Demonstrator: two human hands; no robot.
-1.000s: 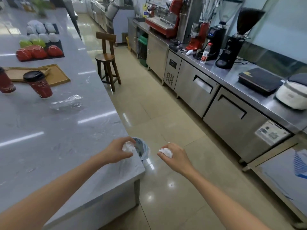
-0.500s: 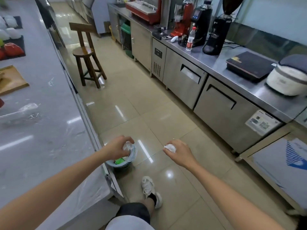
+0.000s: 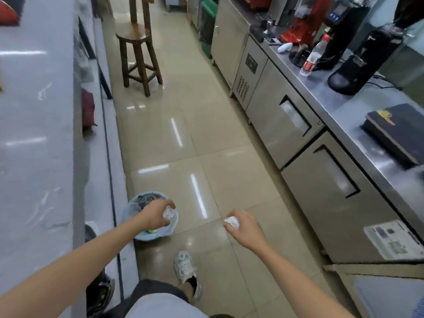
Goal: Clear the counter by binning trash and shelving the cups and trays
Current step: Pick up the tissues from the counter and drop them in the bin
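Note:
A small round bin point(image 3: 137, 203) with a pale blue liner stands on the floor against the base of the grey counter point(image 3: 34, 157). My left hand point(image 3: 156, 215) hovers right over the bin's opening, shut on a crumpled white tissue point(image 3: 168, 214). My right hand point(image 3: 243, 228) is out over the floor tiles, to the right of the bin, shut on a second crumpled white tissue point(image 3: 232, 222). Some trash, green among it, lies inside the bin.
A wooden stool point(image 3: 140, 47) stands further up the aisle. Steel under-counter fridges point(image 3: 298, 125) line the right, topped with coffee grinders point(image 3: 358, 56), a water bottle point(image 3: 313, 58) and a dark box point(image 3: 399, 129). My shoe point(image 3: 185, 269) is just behind the bin. A green bin point(image 3: 207, 26) stands far back.
My view has swung away from the counter top and down to the floor. Both hands, each still holding a tissue, have moved forward, and the left one now sits over the bin.

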